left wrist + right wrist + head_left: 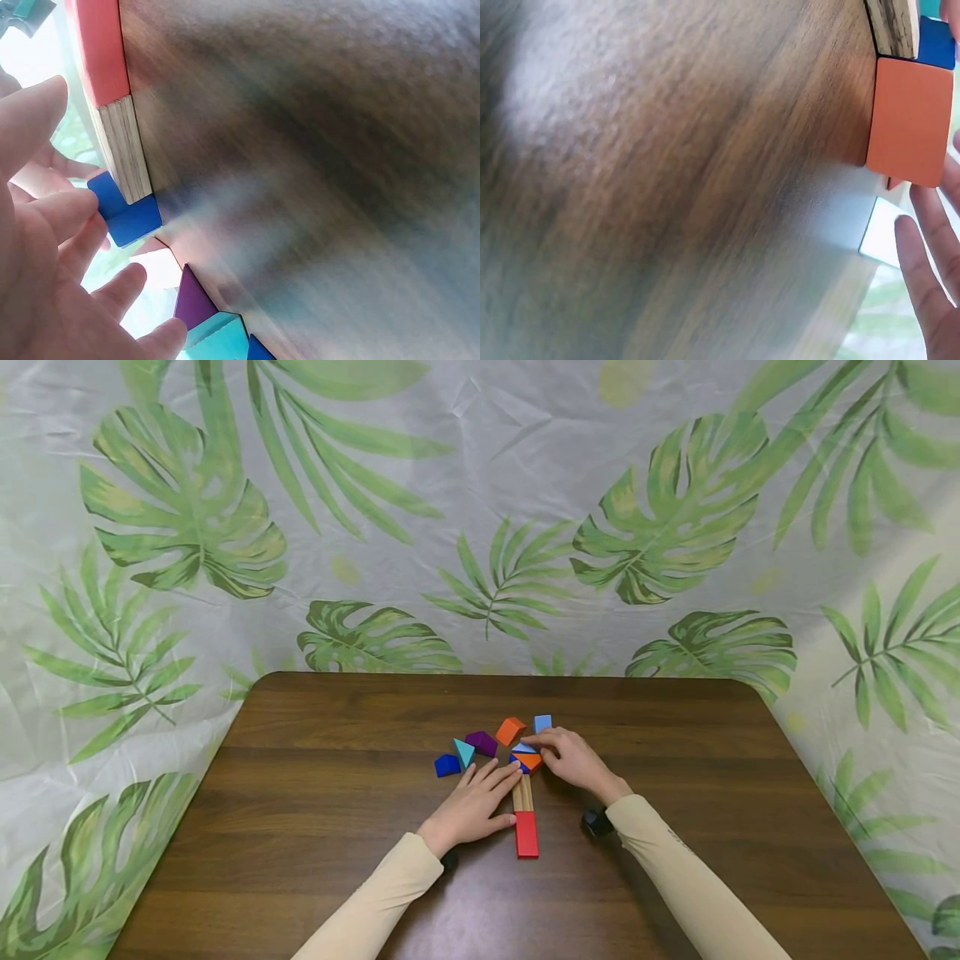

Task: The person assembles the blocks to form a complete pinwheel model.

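Observation:
In the head view a row of blocks lies on the table: a red block point(527, 839), plain wooden strips point(522, 795), then a dark blue block point(127, 214), an orange block point(911, 120) and a light blue triangular block point(522, 748) at the far end. My left hand point(474, 803) lies left of this row with spread fingers. Its index fingertip touches the dark blue block; its thumb tip is beside the red block. From the right, my right hand point(576, 763) reaches the far end, fingertips touching the light blue triangular block and the orange one. Its thumb is hidden.
Loose blocks lie beyond the hands: blue point(447, 766), turquoise point(464, 752), purple point(482, 743), orange point(510, 731) and light blue point(543, 723). The brown wooden table point(322, 827) ends at a leaf-patterned cloth point(510, 460) behind it.

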Demonstrator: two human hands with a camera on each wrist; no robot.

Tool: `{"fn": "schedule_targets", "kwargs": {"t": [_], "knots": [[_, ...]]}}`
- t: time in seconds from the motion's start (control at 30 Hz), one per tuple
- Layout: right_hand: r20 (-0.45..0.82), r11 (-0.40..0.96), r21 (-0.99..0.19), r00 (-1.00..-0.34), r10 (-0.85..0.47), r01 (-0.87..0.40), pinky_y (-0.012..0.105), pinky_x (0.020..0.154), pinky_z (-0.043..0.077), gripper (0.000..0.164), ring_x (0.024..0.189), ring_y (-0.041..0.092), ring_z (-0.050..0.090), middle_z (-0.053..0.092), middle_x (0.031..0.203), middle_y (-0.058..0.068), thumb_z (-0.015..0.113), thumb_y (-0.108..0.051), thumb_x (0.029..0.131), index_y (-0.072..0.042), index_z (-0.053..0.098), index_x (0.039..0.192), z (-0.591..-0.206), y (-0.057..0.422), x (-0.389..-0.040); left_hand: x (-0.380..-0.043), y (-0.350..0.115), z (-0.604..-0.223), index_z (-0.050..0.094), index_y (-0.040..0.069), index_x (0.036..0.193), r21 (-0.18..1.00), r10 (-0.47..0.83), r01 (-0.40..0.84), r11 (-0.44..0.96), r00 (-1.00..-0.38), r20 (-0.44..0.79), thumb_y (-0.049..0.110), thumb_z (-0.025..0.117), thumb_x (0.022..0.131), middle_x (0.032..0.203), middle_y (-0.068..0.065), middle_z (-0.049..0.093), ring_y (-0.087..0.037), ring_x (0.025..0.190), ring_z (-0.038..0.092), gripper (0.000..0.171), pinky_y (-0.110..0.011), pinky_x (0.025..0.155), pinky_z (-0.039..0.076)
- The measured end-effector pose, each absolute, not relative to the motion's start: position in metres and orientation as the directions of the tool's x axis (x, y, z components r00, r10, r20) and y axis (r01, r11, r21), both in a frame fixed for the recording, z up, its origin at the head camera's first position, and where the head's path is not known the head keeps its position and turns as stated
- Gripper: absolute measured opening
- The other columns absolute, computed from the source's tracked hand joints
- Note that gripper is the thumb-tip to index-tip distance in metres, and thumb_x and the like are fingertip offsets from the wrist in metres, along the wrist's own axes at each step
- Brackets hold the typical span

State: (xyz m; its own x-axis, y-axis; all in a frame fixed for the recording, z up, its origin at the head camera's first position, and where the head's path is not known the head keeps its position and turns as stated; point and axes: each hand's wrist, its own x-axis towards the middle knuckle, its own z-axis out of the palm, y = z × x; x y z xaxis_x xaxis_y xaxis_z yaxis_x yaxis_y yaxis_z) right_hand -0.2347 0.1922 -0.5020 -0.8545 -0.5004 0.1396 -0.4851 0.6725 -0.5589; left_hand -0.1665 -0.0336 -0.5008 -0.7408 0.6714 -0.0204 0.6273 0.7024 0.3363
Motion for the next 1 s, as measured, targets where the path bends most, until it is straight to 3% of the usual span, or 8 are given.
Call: {"fn": "schedule_targets", "kwargs": {"t": [0.3, 1.0], "knots": [[0.132, 0.618, -0.59, -0.817, -0.561, -0.519, 0.046, 0.095, 0.045, 0.036, 0.113, 0.031, 0.056, 0.063, 0.119, 0.012, 0.051, 0.006, 0.091, -0.004, 0.066, 0.122, -0.503, 0.188, -0.2374, -0.1668, -0.0332, -0.5008, 0.033, 0.011, 0.15, 0.331, 0.671, 0.628, 0.704, -0.741, -0.022, 0.04, 0.056, 0.096, 0.153, -0.003, 0.031, -0.031, 0.142, 0.021, 0.066, -0.055, 0.111, 0.017], [0.148, 0.6, -0.607, -0.816, -0.559, -0.521, 0.047, 0.095, 0.044, 0.036, 0.113, 0.03, 0.056, 0.062, 0.119, 0.011, 0.052, 0.006, 0.091, -0.004, 0.066, 0.122, -0.5026, 0.1887, -0.235, -0.1664, -0.0334, -0.4993, 0.033, 0.011, 0.15, 0.326, 0.671, 0.626, 0.708, -0.741, -0.032, 0.041, 0.055, 0.096, 0.153, -0.003, 0.03, -0.03, 0.142, 0.02, 0.066, -0.055, 0.111, 0.016]]}}
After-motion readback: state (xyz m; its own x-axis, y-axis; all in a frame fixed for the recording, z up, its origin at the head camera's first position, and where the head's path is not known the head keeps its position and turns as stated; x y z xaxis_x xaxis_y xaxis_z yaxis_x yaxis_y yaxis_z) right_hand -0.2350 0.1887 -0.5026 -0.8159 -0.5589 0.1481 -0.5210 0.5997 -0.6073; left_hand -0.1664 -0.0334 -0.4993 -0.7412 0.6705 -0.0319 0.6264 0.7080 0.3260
